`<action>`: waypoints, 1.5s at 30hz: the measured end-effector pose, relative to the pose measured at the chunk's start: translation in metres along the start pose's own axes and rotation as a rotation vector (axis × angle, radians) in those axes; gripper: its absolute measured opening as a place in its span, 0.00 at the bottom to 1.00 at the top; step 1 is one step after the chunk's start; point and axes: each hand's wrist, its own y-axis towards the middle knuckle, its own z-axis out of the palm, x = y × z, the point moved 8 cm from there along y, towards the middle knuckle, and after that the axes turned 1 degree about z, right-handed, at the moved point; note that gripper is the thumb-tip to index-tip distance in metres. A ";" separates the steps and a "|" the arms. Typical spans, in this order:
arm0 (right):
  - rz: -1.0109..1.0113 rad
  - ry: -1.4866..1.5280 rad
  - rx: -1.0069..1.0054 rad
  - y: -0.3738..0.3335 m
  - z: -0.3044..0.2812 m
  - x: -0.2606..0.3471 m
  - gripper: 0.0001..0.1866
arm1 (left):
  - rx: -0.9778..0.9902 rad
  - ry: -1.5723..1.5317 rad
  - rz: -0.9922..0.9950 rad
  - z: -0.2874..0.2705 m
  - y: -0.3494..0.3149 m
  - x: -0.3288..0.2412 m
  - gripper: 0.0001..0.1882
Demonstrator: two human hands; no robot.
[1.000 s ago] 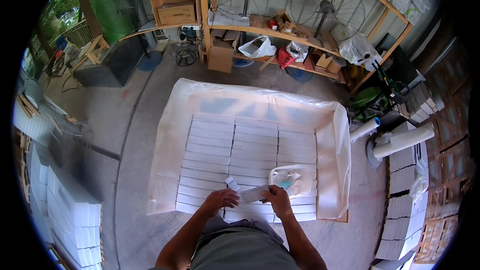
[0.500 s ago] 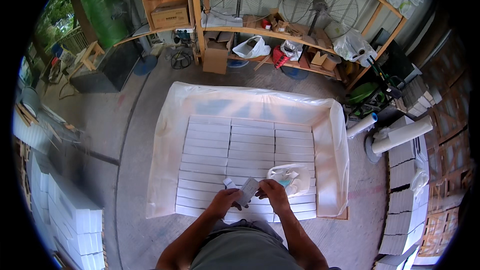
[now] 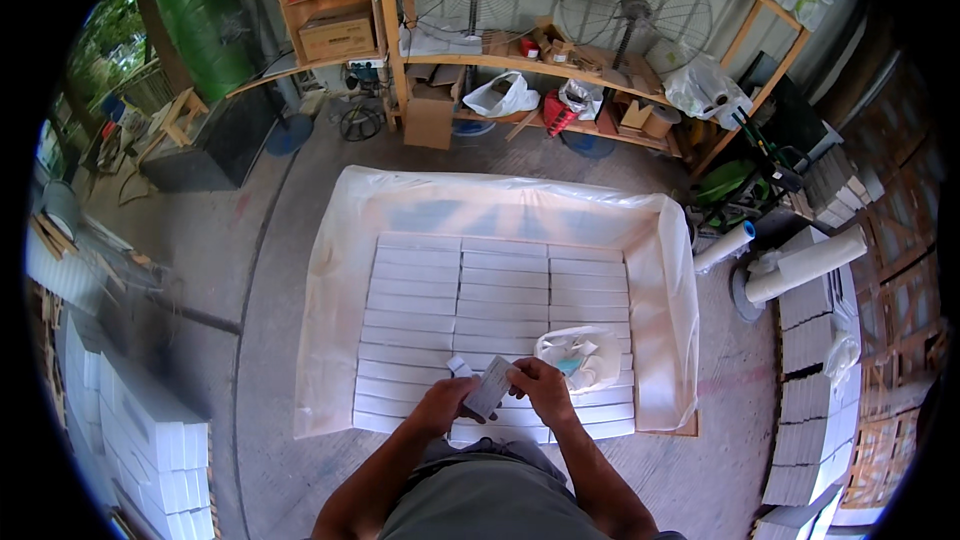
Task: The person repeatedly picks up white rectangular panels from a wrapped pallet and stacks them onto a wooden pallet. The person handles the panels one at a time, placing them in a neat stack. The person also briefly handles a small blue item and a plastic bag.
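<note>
My left hand grips a flat, pale grey, printed label stack by its lower left side. At its upper right corner, the fingers of my right hand pinch the same stack; whether they hold one sheet or several, I cannot tell. Below lie rows of long white boxes, packed side by side in a large crate lined with clear plastic film. On the boxes, just right of my right hand, sits an open white plastic bag with small white and teal pieces inside. A small white piece lies beyond my left hand.
Stacked white boxes stand at the left and right. White film rolls lie right of the crate. Behind it are a wooden shelf with cartons and bags, and two wire-cage fans.
The label stack has turned slightly and shifted a little left. My right fingers have moved slightly up and left along its corner. The bag and boxes stay put.
</note>
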 end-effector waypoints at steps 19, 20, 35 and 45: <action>-0.071 -0.261 0.160 -0.011 0.031 0.001 0.16 | 0.063 0.035 -0.147 0.021 -0.008 -0.013 0.29; -0.076 -0.237 0.153 -0.009 0.029 0.001 0.16 | 0.070 0.037 -0.141 0.026 -0.008 -0.017 0.29; -0.226 0.209 -0.161 -0.039 -0.016 0.040 0.16 | 0.089 -0.413 0.371 0.064 0.033 -0.093 0.28; -0.072 0.125 -0.119 -0.049 -0.008 0.039 0.19 | 0.119 -0.370 0.351 0.097 0.041 -0.097 0.28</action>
